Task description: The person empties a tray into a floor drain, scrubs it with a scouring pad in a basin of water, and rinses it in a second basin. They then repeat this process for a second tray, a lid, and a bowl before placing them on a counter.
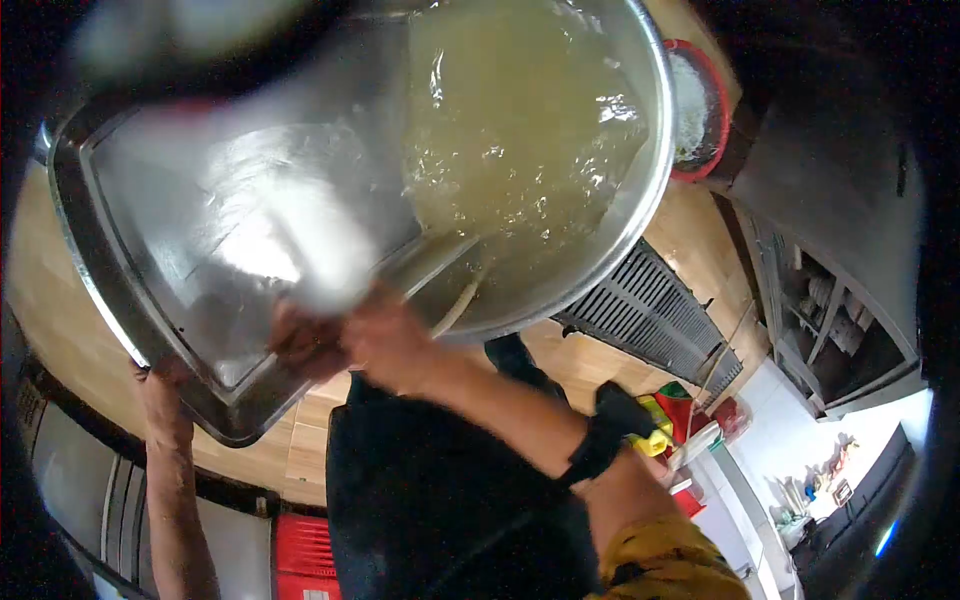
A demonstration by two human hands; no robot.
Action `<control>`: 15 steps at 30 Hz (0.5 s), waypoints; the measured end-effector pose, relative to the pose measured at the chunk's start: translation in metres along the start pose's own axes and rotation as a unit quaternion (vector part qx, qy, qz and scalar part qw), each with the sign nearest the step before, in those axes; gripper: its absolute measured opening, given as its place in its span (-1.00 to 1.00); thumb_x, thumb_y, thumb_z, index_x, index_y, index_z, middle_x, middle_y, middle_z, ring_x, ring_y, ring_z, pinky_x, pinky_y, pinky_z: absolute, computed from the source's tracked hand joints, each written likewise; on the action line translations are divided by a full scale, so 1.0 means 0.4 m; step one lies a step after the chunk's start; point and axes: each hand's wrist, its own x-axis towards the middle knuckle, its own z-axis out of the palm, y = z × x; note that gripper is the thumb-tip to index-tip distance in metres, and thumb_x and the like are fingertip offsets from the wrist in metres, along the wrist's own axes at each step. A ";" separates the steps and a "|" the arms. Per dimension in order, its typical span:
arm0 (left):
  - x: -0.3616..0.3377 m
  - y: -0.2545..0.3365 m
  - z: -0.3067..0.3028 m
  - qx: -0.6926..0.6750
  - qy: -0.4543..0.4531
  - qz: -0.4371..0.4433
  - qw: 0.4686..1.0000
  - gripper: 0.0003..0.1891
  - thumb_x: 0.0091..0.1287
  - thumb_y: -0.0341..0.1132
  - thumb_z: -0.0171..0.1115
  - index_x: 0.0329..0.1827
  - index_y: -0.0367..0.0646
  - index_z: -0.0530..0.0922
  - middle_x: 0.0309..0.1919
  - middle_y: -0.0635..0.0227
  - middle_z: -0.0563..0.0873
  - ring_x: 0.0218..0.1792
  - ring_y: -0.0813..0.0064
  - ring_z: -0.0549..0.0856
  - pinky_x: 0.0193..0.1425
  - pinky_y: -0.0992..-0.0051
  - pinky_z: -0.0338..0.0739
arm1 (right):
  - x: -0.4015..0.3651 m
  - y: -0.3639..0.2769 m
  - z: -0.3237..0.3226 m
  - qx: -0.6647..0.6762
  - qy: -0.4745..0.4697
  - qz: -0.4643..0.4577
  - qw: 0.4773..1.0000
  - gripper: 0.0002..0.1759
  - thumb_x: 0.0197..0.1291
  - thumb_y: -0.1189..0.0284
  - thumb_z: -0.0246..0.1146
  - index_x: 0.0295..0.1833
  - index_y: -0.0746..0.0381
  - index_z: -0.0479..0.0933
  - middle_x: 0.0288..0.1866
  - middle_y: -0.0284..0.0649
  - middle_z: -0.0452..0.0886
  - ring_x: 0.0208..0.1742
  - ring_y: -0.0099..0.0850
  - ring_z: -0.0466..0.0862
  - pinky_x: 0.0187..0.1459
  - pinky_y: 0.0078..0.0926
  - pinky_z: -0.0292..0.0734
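Observation:
A large metal tray point(150, 215) is tilted, its right end overlapping a big round metal basin point(655, 160) of cloudy, rippling yellowish water point(520, 110). At the tray's lower left edge, my left hand point(160, 385) grips the rim, fingers partly hidden beneath it. My right hand point(375, 345) is over the tray's near side, smeared by motion and closed around a whitish blurred thing point(325, 255) whose kind I cannot make out. Bright glare covers part of the tray's surface. A pale curved strip point(462, 303) shows at the basin's near side.
A red-rimmed bowl point(722, 110) with white contents stands beyond the basin. A dark slatted grate point(645, 305) lies on the wood-look floor point(310, 450). Colourful packages point(675, 420) and an open-sided cabinet point(830, 300) are to the right. A red crate point(305, 550) is below. A dark blurred shape blocks the upper left.

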 end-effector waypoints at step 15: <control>0.075 -0.030 0.138 -0.127 -0.082 0.006 0.988 -0.36 0.37 0.16 -0.10 0.25 -0.22 0.31 0.08 0.29 0.49 0.05 0.40 0.48 0.20 0.40 0.33 | -0.081 0.455 0.018 -0.131 0.029 0.195 0.972 -0.73 0.10 0.32 0.17 -0.24 0.32 0.59 -0.29 0.00 0.55 -0.20 -0.12 0.59 -0.16 -0.17 0.44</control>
